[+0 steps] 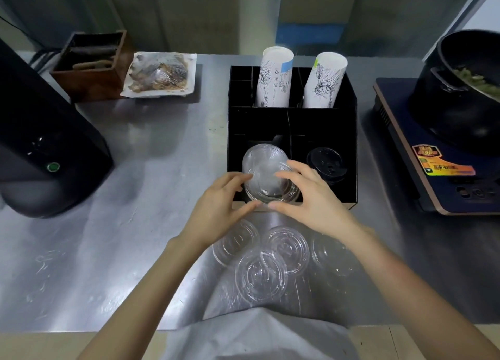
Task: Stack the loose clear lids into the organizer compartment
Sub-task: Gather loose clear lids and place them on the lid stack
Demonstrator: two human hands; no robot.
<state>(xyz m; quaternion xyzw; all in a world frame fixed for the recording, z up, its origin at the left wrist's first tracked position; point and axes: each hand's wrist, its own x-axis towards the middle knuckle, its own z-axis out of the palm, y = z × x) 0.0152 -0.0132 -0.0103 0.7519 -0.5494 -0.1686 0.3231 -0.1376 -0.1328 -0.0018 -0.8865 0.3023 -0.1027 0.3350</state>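
Observation:
A black organizer (351, 143) stands on the steel counter. Its front left compartment holds a stack of clear lids (266, 175), tilted toward me. My left hand (224, 205) and my right hand (308, 197) both grip this stack from its two sides, fingers curled round the rim. Several loose clear lids lie flat on the counter just in front of the organizer, under my wrists: one at the left (235, 242), one in the middle (288, 247), one nearest me (261, 277) and one at the right (331, 254), partly hidden by my right forearm.
Black lids (327, 163) fill the front right compartment; two paper cup stacks (274, 81) stand in the back ones. A black machine (40, 143) is at the left, an induction cooker (443, 170) with a black pot (460, 94) at the right. A wooden box (89, 62) and wrapped tray (159, 75) sit behind.

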